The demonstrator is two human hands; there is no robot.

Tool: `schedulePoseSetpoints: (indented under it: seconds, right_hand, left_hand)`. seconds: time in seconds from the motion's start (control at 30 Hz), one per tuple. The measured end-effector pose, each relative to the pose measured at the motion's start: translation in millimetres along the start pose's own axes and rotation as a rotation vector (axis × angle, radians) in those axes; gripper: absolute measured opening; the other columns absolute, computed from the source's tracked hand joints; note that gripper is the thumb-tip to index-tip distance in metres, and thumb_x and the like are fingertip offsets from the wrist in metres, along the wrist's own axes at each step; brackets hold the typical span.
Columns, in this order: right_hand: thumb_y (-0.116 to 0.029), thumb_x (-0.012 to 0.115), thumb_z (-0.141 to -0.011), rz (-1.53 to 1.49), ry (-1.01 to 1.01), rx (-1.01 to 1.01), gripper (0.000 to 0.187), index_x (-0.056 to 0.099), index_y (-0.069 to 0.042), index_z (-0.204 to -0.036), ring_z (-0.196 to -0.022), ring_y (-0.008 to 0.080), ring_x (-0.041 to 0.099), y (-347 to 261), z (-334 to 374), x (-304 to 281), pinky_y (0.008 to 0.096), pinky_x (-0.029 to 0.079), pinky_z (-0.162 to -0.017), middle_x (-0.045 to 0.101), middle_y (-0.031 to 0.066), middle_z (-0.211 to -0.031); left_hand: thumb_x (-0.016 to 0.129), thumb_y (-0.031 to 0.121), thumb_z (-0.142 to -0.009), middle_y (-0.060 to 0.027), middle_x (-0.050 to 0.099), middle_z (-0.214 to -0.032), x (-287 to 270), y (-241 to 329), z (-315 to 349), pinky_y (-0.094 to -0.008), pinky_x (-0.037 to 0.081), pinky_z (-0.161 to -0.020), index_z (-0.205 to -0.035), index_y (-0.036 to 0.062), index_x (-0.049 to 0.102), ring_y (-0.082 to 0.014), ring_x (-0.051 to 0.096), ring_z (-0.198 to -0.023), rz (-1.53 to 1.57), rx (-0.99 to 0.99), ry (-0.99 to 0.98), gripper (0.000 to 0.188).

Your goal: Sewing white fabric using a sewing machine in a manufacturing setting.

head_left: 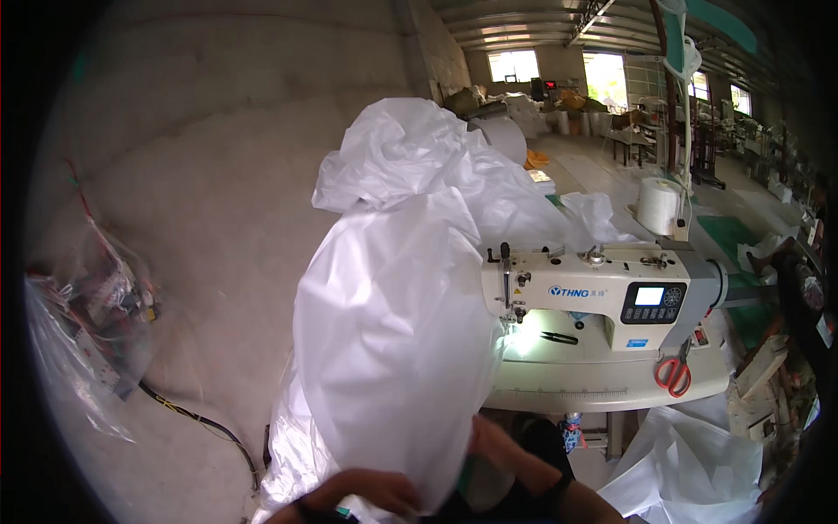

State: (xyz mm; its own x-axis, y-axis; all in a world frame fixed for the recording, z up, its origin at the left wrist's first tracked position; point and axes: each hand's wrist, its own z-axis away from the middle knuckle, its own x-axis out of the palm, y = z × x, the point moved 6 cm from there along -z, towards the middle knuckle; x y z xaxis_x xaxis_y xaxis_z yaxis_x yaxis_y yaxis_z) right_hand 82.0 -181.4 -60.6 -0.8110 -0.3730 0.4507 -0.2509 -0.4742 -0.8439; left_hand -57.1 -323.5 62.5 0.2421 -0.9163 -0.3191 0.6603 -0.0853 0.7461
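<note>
A big white plastic sheet (384, 332) hangs in front of me, its folds rising to a crumpled heap (401, 144) at the back. My left hand (382, 489) grips its lower edge near the bottom of the view; the fingertips are partly hidden. At the sheet's lower right edge my right hand (499, 444) is closed on the material, with its fingers partly behind it. The sheet's right side lies against the needle end of a white sewing machine (585, 284), where a lamp glows. Black thread snips (559, 338) lie under the machine's arm.
Red-handled scissors (673, 375) lie at the right end of the machine table (559, 397). A white thread cone (659, 207) stands behind the machine. More white sheeting (690, 467) is at the lower right. On the left, a black cable (205, 421) runs along the bare wall.
</note>
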Motion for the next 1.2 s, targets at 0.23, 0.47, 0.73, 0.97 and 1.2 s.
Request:
schedulePoseSetpoints:
  seconds: [0.23, 0.47, 0.73, 0.97, 1.2]
  right_hand:
    - [-0.041, 0.055, -0.086, 0.385, 0.14, 0.139, 0.05, 0.057, 0.002, -0.112, -0.089, 0.0211, 0.06, 70, 13, -58, 0.0325, 0.049, -0.075, 0.064, 0.0123, -0.098]
    - [-0.03, 0.059, -0.084, -0.314, 0.037, 0.359, 0.041, 0.051, -0.006, -0.117, -0.09, 0.0224, 0.062, 37, 34, -69, 0.0317, 0.051, -0.074, 0.06, 0.0094, -0.103]
    - [-0.03, 0.064, -0.083, 0.078, -0.419, 0.303, 0.037, 0.057, -0.003, -0.107, -0.056, 0.0065, 0.05, 47, 35, 23, 0.0208, 0.041, -0.052, 0.056, 0.0, -0.076]
    - [-0.023, 0.058, -0.087, 0.202, -0.305, 0.286, 0.037, 0.053, -0.003, -0.117, -0.089, 0.0124, 0.055, 90, -25, -18, 0.027, 0.045, -0.077, 0.059, 0.004, -0.1]
    - [-0.021, 0.055, -0.088, 0.677, -0.037, -0.014, 0.038, 0.049, -0.003, -0.121, -0.102, 0.0219, 0.053, 64, -77, -37, 0.0331, 0.042, -0.088, 0.055, 0.0097, -0.114]
  left_hand:
    - [0.055, 0.018, -0.084, -0.0163, 0.063, -0.093, -3, -9, -176, -0.0368, 0.049, -0.072, -0.101, 0.0061, 0.062, -0.0258, 0.062, -0.081, 0.226, 0.133, 0.413, 0.022]
    - [0.052, 0.017, -0.085, -0.0128, 0.061, -0.103, -151, 47, -127, -0.0371, 0.047, -0.082, -0.106, 0.0034, 0.058, -0.0265, 0.059, -0.093, -0.693, 0.524, 1.122, 0.025]
    - [0.05, 0.048, -0.085, -0.0093, 0.041, -0.136, -240, -176, 4, -0.0448, 0.028, -0.102, -0.133, 0.0094, 0.039, -0.0345, 0.032, -0.128, -0.52, -0.657, 1.488, 0.063]
    - [0.051, 0.048, -0.084, -0.0088, 0.043, -0.135, -267, -189, 6, -0.0451, 0.023, -0.105, -0.127, 0.0094, 0.046, -0.0378, 0.03, -0.128, -0.485, -0.545, 1.464, 0.059]
    - [0.055, 0.042, -0.081, -0.0112, 0.046, -0.132, -326, -198, 4, -0.0445, 0.022, -0.105, -0.126, 0.0077, 0.048, -0.0373, 0.03, -0.128, -0.375, -0.337, 1.341, 0.057]
